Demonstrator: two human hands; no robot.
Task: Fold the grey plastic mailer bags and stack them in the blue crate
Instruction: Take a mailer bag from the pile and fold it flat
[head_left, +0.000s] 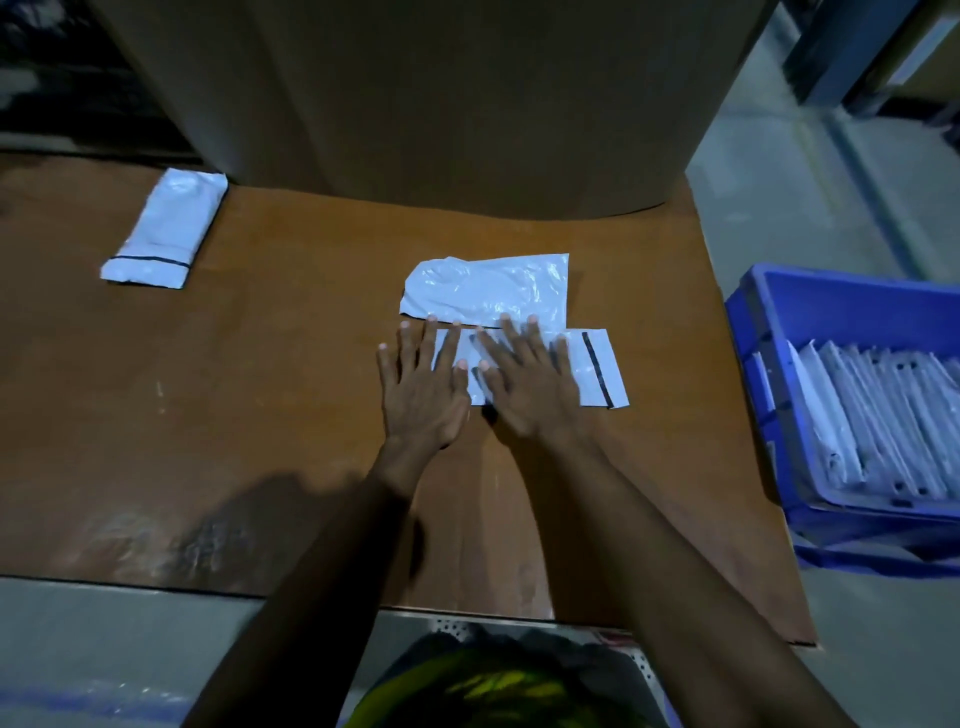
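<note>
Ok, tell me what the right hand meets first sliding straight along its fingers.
The right hand, flat on the folded mailer strip, would first ride onto the wrinkled grey mailer panel just ahead; farther on, likely the large cardboard box.

I see a pale, glossy grey mailer bag (597, 364) at centre, with one black stripe across its 3 o'clock end. The second mailer bag (166, 228) at 10 o'clock is the same grey with a thin black line. The crate (831, 291) at 3 o'clock is bright blue, the worktop (285, 364) orange-brown, and the box (441, 104) at 12 o'clock dull tan.
</note>
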